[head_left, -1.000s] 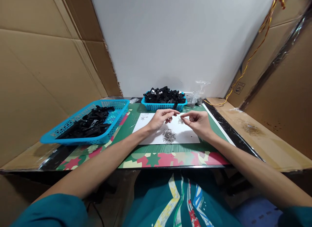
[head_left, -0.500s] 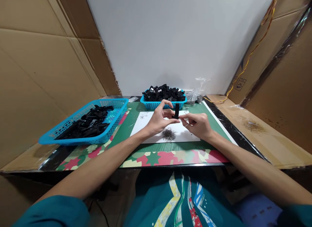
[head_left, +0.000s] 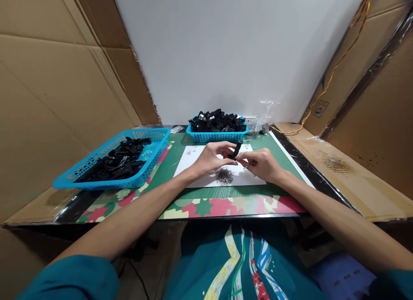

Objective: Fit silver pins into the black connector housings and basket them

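Observation:
Between the fingers of my left hand is a small black plastic part, tilted with its top toward the right. My right hand is closed, its thumb and forefinger pinched against the base of that part. A thin, light-coloured tool shows under the right fingers; its kind is too small to make out. Both hands are above a white sheet, where a pile of tiny metal pieces lies just below them.
A blue basket of black parts stands at the left. Behind the hands sits a smaller blue basket, heaped with black pieces. Clear plastic bags lie beside it. Cardboard walls flank the table, and a yellow wire hangs at right.
The black part has gone from upright to leaning right and sits slightly lower. My left fingers have come down and closed in around it; the right hand stays at its base.

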The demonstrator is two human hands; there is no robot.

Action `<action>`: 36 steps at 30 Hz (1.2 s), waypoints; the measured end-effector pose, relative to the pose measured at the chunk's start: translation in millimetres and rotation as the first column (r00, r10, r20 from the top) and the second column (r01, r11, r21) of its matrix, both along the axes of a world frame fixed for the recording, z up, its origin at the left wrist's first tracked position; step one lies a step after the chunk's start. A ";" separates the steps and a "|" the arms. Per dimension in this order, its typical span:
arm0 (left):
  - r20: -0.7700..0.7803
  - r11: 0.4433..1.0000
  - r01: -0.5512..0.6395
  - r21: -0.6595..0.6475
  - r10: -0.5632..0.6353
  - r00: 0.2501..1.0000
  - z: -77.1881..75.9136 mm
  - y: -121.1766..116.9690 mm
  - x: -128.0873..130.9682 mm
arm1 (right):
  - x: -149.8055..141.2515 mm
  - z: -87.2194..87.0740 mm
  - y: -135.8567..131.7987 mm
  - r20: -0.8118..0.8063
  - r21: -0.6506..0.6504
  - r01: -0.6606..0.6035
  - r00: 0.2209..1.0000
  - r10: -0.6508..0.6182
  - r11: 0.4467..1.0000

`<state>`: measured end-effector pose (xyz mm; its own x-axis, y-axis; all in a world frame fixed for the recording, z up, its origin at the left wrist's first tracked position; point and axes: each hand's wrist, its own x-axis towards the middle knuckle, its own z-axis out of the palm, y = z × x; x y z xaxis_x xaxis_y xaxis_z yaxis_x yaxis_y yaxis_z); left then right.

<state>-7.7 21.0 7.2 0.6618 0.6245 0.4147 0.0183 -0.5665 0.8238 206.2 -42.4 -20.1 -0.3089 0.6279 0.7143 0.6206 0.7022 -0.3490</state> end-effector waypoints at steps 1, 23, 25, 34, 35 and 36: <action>-0.007 1.000 0.019 -0.017 -0.019 1.000 0.1 0.0 -0.2 | 0.2 0.8 0.0 -0.005 -0.009 -0.011 1.000 0.011 1.000; -0.269 0.985 -0.021 0.174 0.068 0.961 5.0 7.2 -3.5 | 17.6 16.4 4.1 -0.007 -0.298 -0.034 0.999 0.034 0.954; -0.264 0.980 -0.037 0.197 0.089 0.960 1.9 6.1 -2.9 | 18.8 15.9 5.3 -0.008 -0.334 -0.037 0.999 0.036 0.942; -0.261 0.967 -0.046 0.250 0.113 0.959 -6.3 -2.4 0.6 | 19.0 17.7 2.8 0.029 -0.394 -0.074 0.995 0.093 0.916; -0.266 0.964 -0.044 0.261 0.116 0.957 -6.3 -2.7 0.3 | 20.1 19.6 2.4 0.035 -0.390 -0.071 0.995 0.092 0.918; -0.269 0.961 -0.043 0.273 0.119 0.956 -6.3 -3.1 0.1 | 21.5 21.7 2.2 0.037 -0.377 -0.066 0.996 0.086 0.924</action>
<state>-7.6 17.9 0.8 0.7263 0.5756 0.3757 0.2812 -0.7475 0.6018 227.7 -40.3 1.5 -0.3961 0.8200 0.4132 0.5948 0.5719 -0.5648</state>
